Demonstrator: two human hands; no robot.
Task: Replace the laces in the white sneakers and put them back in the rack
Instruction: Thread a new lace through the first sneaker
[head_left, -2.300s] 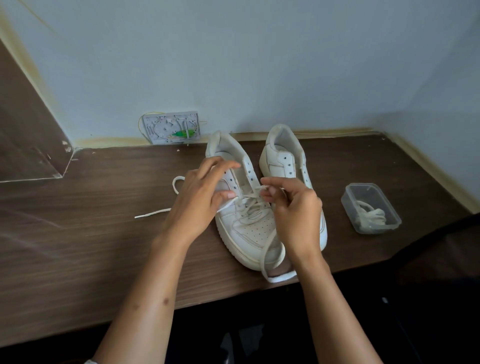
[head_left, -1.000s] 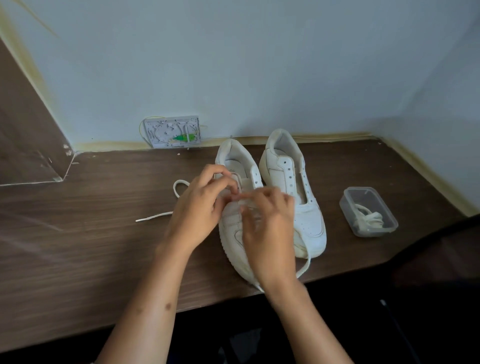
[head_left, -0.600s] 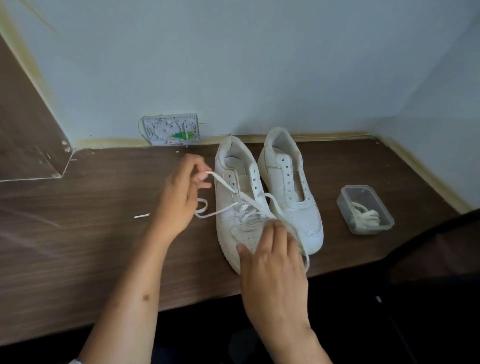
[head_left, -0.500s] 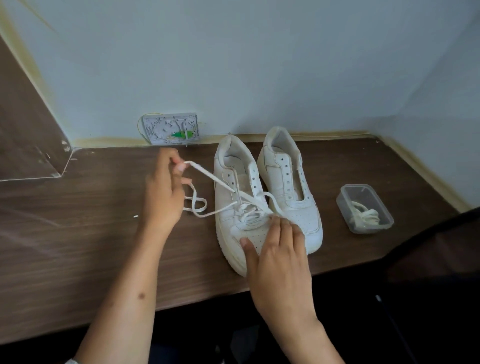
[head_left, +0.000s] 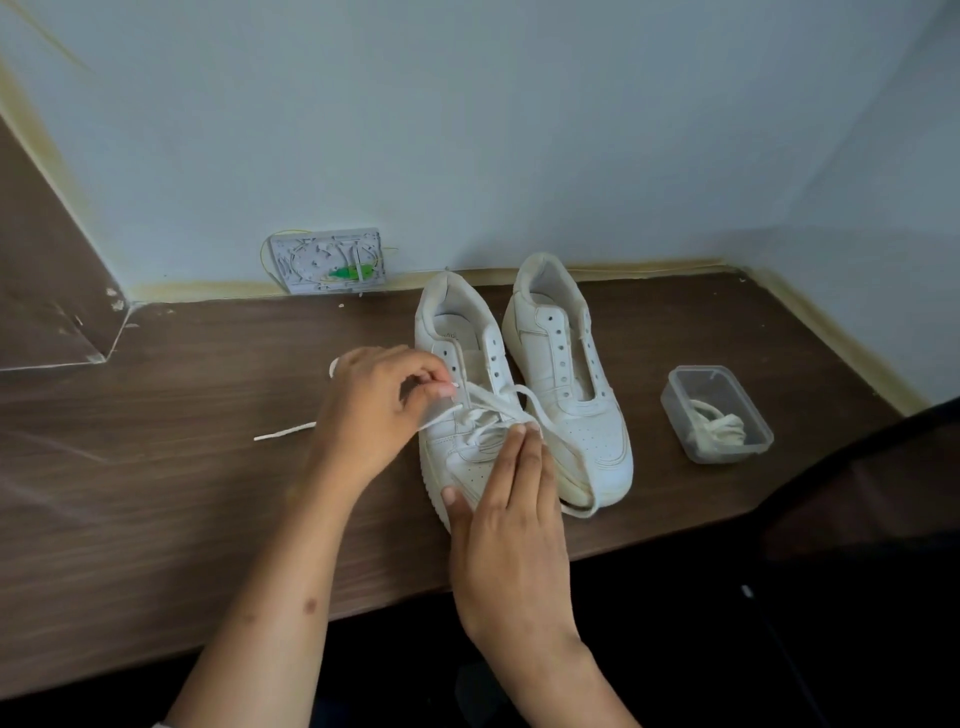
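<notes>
**L hand back at eyelets, R hand flat on toe**

Since 0.5 s ago: L hand (head_left: 371, 410) came back in from out left of the shoe to the eyelet row; lace no longer stretched out sideways. R hand barely shifted.

Near: R hand (head_left: 511, 512), fingers straight and together, lies flat on toe of left sneaker (head_left: 467, 410), fingertips up at the lowest lace crossings, thumb on the sole's left side. Pressing, not gripping.

Mid: L hand fingers curled, thumb + forefinger pinching the lace (head_left: 493, 402) end right at an eyelet on the shoe's left side. Lace threaded through lower eyelets only; upper holes bare. One free run loops rt, passes betw. the two shoes and trails off the toe end to the desk (head_left: 156, 493) edge. Other tail lies on the desk left of L hand, partly hidden by it.

Right sneaker (head_left: 569, 384): just beside the first, touching or nearly, toes toward viewer, unlaced.

Rt side: clear plastic tub (head_left: 716, 413), lidless, w/ a bundled lace inside, apart from the shoes.

Far: open wall box (head_left: 327, 260), wiring showing, at desk/wall join behind the shoes.
</notes>
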